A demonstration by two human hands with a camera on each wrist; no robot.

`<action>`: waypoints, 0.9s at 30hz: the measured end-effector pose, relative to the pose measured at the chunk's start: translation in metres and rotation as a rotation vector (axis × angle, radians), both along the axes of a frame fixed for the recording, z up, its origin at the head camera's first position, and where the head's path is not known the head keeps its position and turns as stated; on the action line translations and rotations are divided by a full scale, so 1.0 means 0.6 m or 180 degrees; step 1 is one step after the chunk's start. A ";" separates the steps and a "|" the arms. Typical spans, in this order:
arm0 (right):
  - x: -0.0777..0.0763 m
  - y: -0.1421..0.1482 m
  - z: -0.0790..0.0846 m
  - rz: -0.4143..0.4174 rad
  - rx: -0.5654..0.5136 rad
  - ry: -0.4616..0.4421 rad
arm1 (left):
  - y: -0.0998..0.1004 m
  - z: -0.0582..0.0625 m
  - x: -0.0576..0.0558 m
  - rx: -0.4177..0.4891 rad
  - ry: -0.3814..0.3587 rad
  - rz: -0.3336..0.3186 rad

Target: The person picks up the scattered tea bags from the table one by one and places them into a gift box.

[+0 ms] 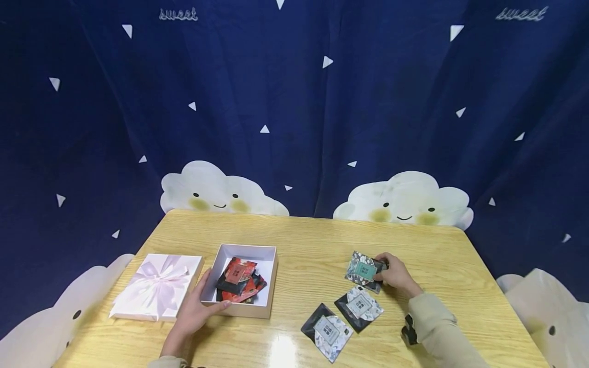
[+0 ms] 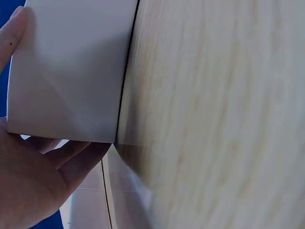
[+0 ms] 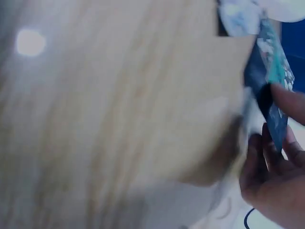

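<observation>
"Sweet" curtain behind; left hand fingers grip box, right hand fingers pinch teal-labelled packet.

Head: high, facing forward-down over table, both hands far.
Left wrist: close against box wall.
Right wrist: blurred, close beside packet.
Shared: tabletop.

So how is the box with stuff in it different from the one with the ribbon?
The open white box has no lid and shows red and black packets inside, while the ribbon-topped box is closed over, with a pale pink bow. The left hand grips the open box's near corner; the ribbon-topped box lies beside that hand, and whether they touch is unclear. Both are pale, square-cornered and lie flat on the wooden table.
</observation>
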State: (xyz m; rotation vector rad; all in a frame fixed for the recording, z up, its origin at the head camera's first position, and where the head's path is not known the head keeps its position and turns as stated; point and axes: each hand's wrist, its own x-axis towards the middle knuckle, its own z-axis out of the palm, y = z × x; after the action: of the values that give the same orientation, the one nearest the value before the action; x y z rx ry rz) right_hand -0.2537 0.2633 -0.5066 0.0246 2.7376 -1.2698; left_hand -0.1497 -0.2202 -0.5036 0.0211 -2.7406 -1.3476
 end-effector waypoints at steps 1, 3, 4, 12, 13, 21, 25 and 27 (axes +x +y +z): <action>0.000 0.002 0.002 -0.0009 -0.0070 0.0002 | 0.001 0.000 0.000 0.0008 0.0003 -0.0001; 0.001 0.007 0.006 0.0001 -0.0223 0.0027 | 0.002 0.002 0.001 -0.0003 0.0007 -0.0003; 0.002 0.009 0.009 0.0005 -0.0305 0.0025 | 0.002 0.002 0.001 -0.0012 0.0011 -0.0003; 0.007 0.014 0.026 -0.0182 -0.0866 -0.0147 | -0.001 -0.002 0.000 -0.0003 0.0000 0.0004; 0.008 0.013 0.028 -0.0182 -0.0927 -0.0163 | -0.002 -0.003 -0.001 0.0004 -0.0010 0.0005; 0.006 -0.009 0.035 -0.0225 -0.1119 -0.0159 | -0.002 -0.001 0.000 -0.0008 -0.0016 0.0002; 0.006 -0.029 0.042 -0.0140 -0.1154 -0.0120 | 0.000 0.003 0.002 -0.0039 0.0004 -0.0006; 0.005 -0.039 0.046 -0.0081 -0.1193 -0.0098 | 0.000 0.004 0.002 -0.0055 0.0010 -0.0007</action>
State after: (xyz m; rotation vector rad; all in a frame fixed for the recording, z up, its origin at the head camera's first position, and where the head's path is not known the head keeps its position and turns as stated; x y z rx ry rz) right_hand -0.2508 0.2401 -0.4792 0.0431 2.4361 -1.7498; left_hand -0.1486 -0.2201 -0.5014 0.0148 -2.7504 -1.3233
